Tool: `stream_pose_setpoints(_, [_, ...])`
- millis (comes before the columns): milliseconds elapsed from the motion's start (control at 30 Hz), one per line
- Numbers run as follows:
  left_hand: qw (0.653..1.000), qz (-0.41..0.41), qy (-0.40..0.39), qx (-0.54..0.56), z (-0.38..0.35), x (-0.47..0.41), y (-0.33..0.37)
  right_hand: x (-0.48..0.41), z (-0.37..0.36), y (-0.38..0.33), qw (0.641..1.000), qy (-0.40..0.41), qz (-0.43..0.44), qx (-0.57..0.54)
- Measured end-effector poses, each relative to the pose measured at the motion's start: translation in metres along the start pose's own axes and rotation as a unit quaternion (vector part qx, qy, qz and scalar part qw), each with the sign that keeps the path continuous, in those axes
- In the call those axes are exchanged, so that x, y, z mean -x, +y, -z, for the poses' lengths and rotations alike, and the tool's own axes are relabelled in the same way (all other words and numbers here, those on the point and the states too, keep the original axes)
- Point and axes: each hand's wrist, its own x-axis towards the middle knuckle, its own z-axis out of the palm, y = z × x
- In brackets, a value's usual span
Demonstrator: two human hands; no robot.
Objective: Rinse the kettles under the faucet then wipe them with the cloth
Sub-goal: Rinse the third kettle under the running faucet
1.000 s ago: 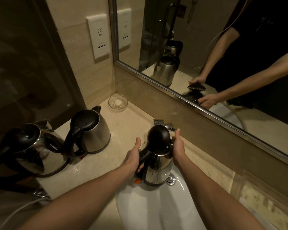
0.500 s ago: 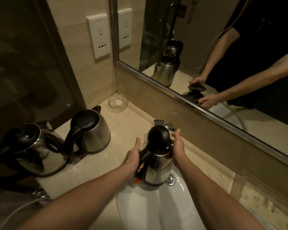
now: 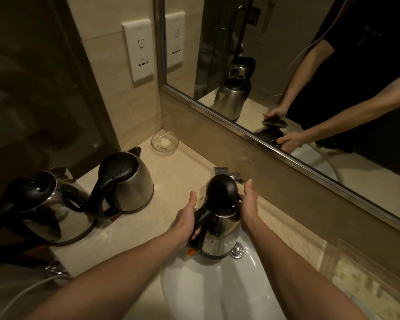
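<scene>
Beige counter (image 3: 171,172), white sink (image 3: 217,285) near centre: kettle (image 3: 219,232) upright beneath far faucet (image 3: 231,174), handle leftward, gripped by left hand (image 3: 186,218) with fingers curled; right hand (image 3: 248,204) against right flank, fingers hidden.

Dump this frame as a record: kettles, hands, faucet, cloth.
held kettle: upright over the sink back edge, lid open, by the faucet
left hand: grips its handle
right hand: holds its upper body
water flow: cannot tell
second kettle: on the counter, lid shut
third kettle: counter's left end
cloth: not in view
</scene>
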Motion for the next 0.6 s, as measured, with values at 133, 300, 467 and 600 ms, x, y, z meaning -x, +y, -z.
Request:
stream_pose_setpoints(133, [1.0, 0.002, 0.009, -0.002, -0.0017, -0.0023, 0.0001, 0.0012, -0.0011, -0.0003, 1.0, -0.005, 0.02, -0.002])
stream_pose_setpoints(300, [1.0, 0.001, 0.01, -0.007, -0.0027, -0.0018, -0.0005, 0.0009, -0.0008, -0.0004, 1.0, -0.007, 0.012, -0.008])
stream_pose_setpoints(467, [1.0, 0.005, 0.001, 0.005, -0.0024, 0.0012, 0.001, 0.0002, -0.0003, 0.001, 1.0, -0.006, 0.016, -0.003])
stream_pose_setpoints(600, [1.0, 0.009, 0.009, 0.015, -0.0041, 0.0041, 0.0015, -0.0032, 0.001, 0.0029, 0.999, -0.002, 0.031, -0.007])
